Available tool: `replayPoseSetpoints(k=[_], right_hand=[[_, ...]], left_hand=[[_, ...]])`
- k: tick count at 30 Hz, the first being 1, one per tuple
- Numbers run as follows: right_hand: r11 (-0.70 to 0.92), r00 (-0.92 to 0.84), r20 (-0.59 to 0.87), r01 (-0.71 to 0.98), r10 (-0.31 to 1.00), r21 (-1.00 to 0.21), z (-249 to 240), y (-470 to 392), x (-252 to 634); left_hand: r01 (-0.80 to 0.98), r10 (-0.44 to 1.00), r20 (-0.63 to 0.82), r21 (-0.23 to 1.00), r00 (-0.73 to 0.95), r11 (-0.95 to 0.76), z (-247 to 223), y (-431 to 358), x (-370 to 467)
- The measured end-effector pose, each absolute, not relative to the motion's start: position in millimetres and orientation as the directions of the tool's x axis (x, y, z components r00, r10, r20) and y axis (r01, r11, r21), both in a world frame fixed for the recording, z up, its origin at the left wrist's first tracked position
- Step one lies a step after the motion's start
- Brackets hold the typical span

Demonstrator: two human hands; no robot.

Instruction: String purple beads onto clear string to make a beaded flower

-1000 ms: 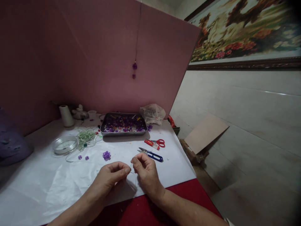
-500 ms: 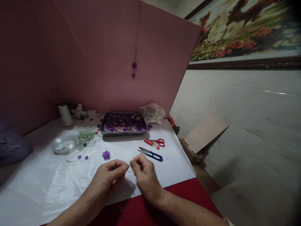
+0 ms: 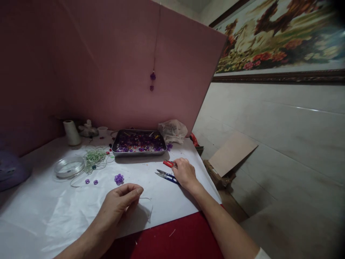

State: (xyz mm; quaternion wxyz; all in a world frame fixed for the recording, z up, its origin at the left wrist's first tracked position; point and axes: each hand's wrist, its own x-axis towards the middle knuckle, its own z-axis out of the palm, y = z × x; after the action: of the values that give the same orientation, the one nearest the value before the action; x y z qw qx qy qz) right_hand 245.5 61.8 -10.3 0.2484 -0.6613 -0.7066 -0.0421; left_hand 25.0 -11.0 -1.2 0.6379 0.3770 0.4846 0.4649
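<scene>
White sheeting (image 3: 75, 212) covers your work surface, and a pink panel (image 3: 113, 82) stands behind it at twelve o'clock. Your left hand (image 3: 121, 201) has thumb and forefinger pinched on a thin, pale cord (image 3: 146, 198), which leaves the fingertips at three o'clock and bends down toward five. At that hand's two o'clock, your right hand (image 3: 184, 173) curls over a red tool (image 3: 169, 164); whether it grips or merely touches, I cannot tell. Blue-handled snips (image 3: 167, 176) lie just beside, at your right hand's nine o'clock, and a purple bead cluster (image 3: 119, 179) sits at your left hand's eleven. Expect the cord to be very light and a little springy, since it holds a curve, and perhaps slippery; pinch it close to its end. The red tool should be light, stiff and smooth, best held around its body. Half a second ago your hands met over the cord, fingertips nearly touching. Now your right hand has gone over to the red tool and hides the red scissors' handles, while your left stays in nearly the same place.
</scene>
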Motion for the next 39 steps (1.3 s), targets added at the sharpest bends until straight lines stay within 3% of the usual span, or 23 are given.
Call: replayPoseSetpoints(k=[6,10,14,19,20,25,29,39], right_hand=[[0.203,-0.139,0.340,0.966,0.930,-0.159,-16,65,246],[0.242,-0.175,0.329,0.954,0.928,-0.176,-10,63,243],[0.327,-0.223,0.333,0.897,0.916,-0.298,4,52,236],[0.462,-0.331,0.326,0.703,0.885,-0.541,0,23,203],[0.446,-0.318,0.317,0.549,0.894,-0.707,-4,18,195],[0.236,-0.255,0.177,0.222,0.951,-0.946,-14,2,173],[0.128,-0.203,0.102,0.120,0.974,-0.984,-10,0,173],[0.158,-0.183,0.130,0.146,0.974,-0.977,-17,-1,174]], left_hand=[[-0.242,0.956,-0.273,0.925,0.105,0.291,-5,-7,24],[-0.267,0.957,-0.265,0.920,0.115,0.287,-9,-5,22],[-0.319,0.957,-0.259,0.903,0.129,0.288,-7,-6,20],[-0.331,0.965,-0.243,0.906,0.099,0.262,2,-7,19],[-0.328,0.967,-0.235,0.909,0.100,0.255,3,-7,19],[-0.327,0.970,-0.218,0.914,0.107,0.241,2,-6,19],[-0.318,0.970,-0.214,0.917,0.113,0.240,4,-7,20],[-0.279,0.972,-0.203,0.933,0.121,0.229,8,-13,22]])
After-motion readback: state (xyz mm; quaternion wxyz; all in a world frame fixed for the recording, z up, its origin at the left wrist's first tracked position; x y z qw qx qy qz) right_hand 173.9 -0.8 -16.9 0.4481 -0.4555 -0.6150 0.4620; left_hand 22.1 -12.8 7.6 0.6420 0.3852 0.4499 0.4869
